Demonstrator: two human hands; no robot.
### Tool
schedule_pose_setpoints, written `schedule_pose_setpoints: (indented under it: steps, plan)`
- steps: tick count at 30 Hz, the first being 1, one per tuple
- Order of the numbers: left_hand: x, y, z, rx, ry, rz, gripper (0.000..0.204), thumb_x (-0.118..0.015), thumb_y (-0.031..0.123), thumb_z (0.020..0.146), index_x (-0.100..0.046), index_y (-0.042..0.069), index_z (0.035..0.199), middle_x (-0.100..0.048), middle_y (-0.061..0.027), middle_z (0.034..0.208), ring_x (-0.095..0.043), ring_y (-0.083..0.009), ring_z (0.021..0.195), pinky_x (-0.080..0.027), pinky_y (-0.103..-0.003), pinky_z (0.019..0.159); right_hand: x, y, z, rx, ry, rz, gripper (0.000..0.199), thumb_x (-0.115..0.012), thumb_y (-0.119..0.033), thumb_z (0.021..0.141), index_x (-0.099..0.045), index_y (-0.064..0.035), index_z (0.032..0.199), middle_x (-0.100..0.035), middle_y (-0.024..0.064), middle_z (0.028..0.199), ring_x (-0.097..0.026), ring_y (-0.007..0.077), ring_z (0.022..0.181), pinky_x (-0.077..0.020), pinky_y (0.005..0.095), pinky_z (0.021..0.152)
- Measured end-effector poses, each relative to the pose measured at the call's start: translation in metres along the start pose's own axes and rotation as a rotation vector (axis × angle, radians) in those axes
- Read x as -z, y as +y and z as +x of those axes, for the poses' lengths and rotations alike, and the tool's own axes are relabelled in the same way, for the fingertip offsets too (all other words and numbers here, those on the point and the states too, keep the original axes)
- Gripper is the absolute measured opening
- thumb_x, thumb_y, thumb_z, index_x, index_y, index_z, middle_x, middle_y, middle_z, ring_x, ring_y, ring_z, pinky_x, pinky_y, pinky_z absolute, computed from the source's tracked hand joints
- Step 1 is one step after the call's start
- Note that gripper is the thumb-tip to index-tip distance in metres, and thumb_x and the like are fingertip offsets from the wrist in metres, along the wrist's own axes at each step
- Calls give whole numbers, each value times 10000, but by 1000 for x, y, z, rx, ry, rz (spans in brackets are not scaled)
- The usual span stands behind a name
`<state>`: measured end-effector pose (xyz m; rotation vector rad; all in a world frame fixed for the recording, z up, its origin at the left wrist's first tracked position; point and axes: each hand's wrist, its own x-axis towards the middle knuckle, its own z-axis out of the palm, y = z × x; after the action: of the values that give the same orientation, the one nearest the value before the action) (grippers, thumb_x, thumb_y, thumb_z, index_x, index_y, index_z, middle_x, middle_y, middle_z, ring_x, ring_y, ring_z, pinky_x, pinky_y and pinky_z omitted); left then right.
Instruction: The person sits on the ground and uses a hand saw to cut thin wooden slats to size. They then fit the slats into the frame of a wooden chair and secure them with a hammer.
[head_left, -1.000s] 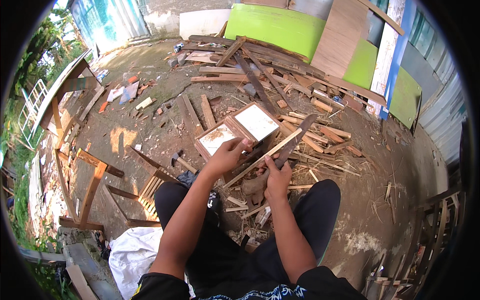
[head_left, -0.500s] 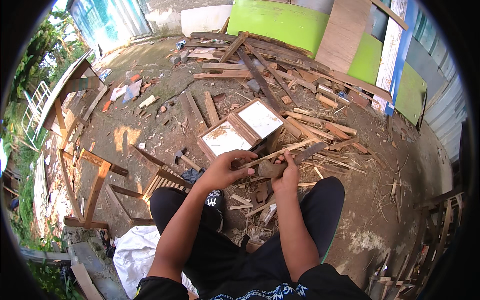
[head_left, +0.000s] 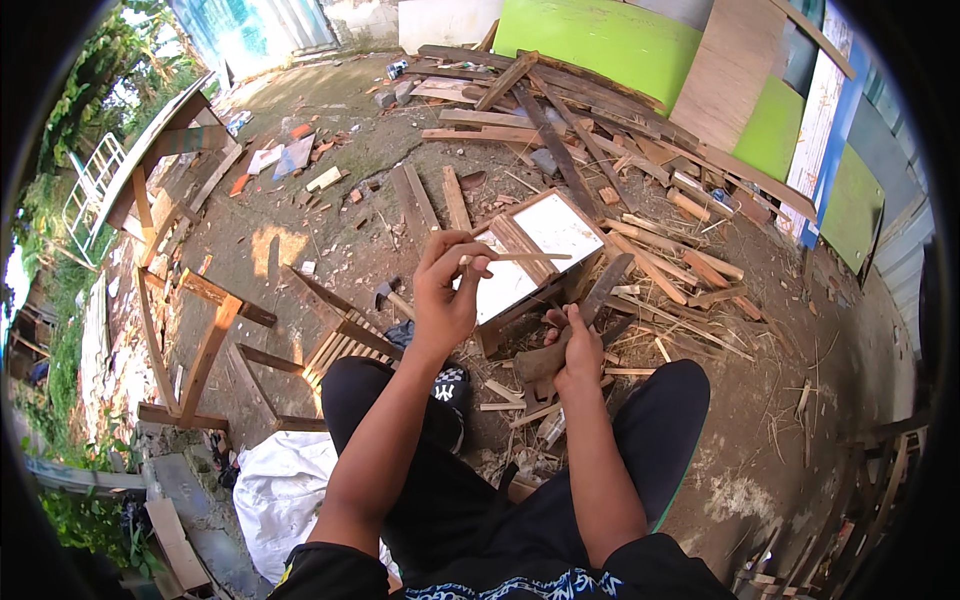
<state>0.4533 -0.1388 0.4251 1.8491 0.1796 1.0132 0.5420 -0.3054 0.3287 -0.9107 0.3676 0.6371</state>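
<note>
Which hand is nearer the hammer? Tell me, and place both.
Left. The left hand, pinching a thin stick, is just right of the hammer; the right hand, gripping a wooden-handled blade, is farther right.

A gap lies between the left fingers (head_left: pixel 480 267) and right fingers (head_left: pixel 577 324), the white-topped box (head_left: pixel 557 232) obstructing beyond.

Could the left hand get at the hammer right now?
Probably, though the left hand is pinching a stick it may need to drop first. The hammer lies on the ground to that hand's left, mostly in view.
</note>
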Motion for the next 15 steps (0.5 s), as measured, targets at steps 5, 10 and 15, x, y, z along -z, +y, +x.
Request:
schedule_pose_setpoints:
  steps: [5, 10, 15]
  plan:
    - [5, -27, 9, 36, 283, 95, 217, -594, 124, 1092, -693, -57, 1026, -736, -97, 855, -741, -158, 753, -589, -291, 669, 7, 21, -18, 141, -113, -410, 201, -587, -172, 1095, -593, -28, 1234, -632, 80, 780, -628, 175, 599, -510, 336, 525]
    - [2, -41, 0, 162, 305, 159, 231, -599, 134, 1092, -675, -48, 973, -739, -97, 802, -743, -155, 665, -564, -288, 595, 28, 41, -24, 98, -303, -716, 402, -511, -193, 1129, -547, -70, 1510, -607, 36, 752, -509, 73, 444, -413, 263, 396]
    - [9, -46, -3, 182, 263, 235, 230, -581, 115, 1099, -673, -66, 993, -758, -117, 863, -714, -118, 761, -603, -290, 664, 48, 64, -20, 37, -343, -792, 476, -398, -219, 1164, -414, -187, 1639, -637, 59, 799, -488, 79, 461, -432, 264, 415]
